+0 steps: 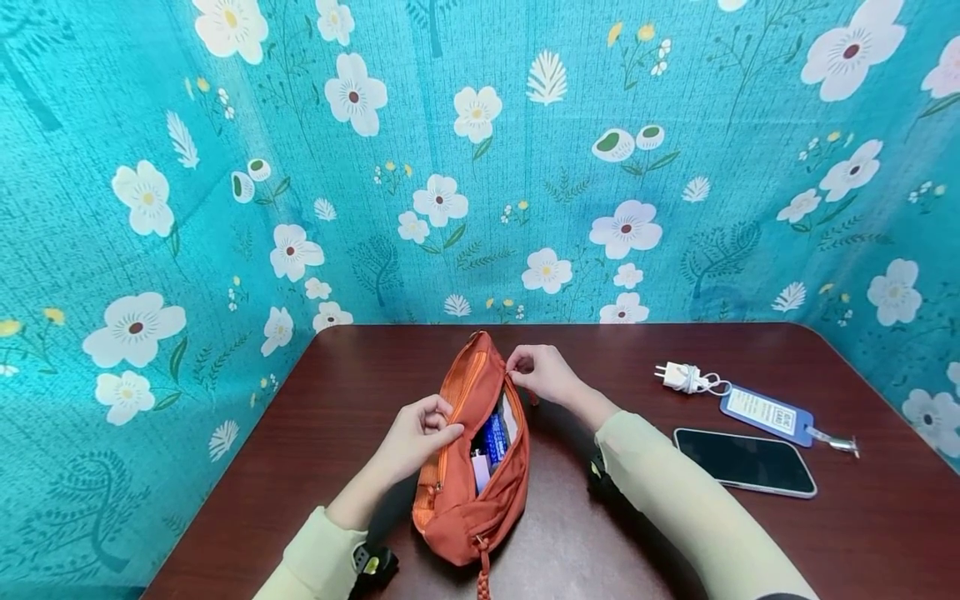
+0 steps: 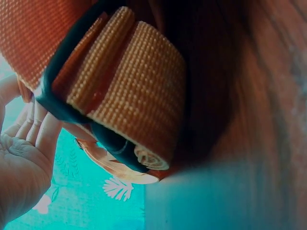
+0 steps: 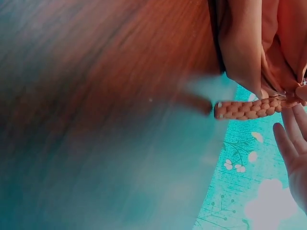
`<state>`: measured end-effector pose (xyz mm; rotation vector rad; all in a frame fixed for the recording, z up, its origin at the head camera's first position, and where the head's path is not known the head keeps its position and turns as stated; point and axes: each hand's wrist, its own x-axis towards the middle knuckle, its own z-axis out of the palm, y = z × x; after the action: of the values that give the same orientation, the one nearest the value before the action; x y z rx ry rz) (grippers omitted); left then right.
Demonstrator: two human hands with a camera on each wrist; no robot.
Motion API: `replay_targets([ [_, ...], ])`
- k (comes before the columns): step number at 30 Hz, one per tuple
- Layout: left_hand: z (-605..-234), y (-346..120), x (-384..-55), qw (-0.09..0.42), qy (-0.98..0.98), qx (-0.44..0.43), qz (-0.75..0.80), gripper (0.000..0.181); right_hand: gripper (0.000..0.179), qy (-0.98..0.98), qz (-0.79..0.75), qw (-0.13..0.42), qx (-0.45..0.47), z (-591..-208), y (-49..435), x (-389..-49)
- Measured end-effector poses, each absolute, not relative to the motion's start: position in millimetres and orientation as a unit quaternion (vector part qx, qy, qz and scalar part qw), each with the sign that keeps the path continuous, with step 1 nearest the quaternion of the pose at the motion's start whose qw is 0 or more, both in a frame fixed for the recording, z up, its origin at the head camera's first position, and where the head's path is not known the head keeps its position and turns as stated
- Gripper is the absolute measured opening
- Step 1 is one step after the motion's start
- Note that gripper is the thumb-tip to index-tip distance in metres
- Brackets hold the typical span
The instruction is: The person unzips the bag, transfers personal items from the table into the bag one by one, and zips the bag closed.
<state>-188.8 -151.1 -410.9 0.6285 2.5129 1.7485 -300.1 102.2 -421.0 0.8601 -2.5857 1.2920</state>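
Note:
An orange-red fabric bag (image 1: 468,492) lies lengthwise on the table, its top zip open. Inside the opening show a blue packet (image 1: 496,437) and a pale lilac item (image 1: 481,472); the rest of the contents is hidden. My left hand (image 1: 420,437) pinches the fabric along the bag's left side, thumb on top near the opening. At the far end of the opening my right hand (image 1: 551,375) pinches the zip end, where a braided cord pull (image 3: 247,109) hangs in the right wrist view. Woven orange webbing (image 2: 139,72) fills much of the left wrist view.
On the right of the dark wooden table (image 1: 600,550) lie a black-screened phone (image 1: 744,461), a blue-edged card holder (image 1: 767,414) with a clip, and a white plug with coiled cable (image 1: 681,377). A teal floral curtain (image 1: 510,150) hangs behind the table.

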Motion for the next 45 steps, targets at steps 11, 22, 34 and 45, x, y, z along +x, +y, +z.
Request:
replay_targets([
  [11,-408,-150,-188,0.012,0.807,0.203,0.554,0.018,0.003,-0.851,0.433,0.041,0.295,-410,108,-299],
  [22,-398,-158,-198,0.02,0.86,0.226,0.456,0.024,0.004,-0.846,0.441,0.06,0.294,-406,110,-298],
  [34,-382,-166,-226,0.008,0.853,0.252,0.457,0.023,0.004,-0.844,0.441,0.063,0.3,-408,109,-297],
  [45,-365,-150,-279,-0.054,0.869,0.279,0.406,0.02,0.004,-0.84,0.449,0.062,0.298,-408,108,-297],
])
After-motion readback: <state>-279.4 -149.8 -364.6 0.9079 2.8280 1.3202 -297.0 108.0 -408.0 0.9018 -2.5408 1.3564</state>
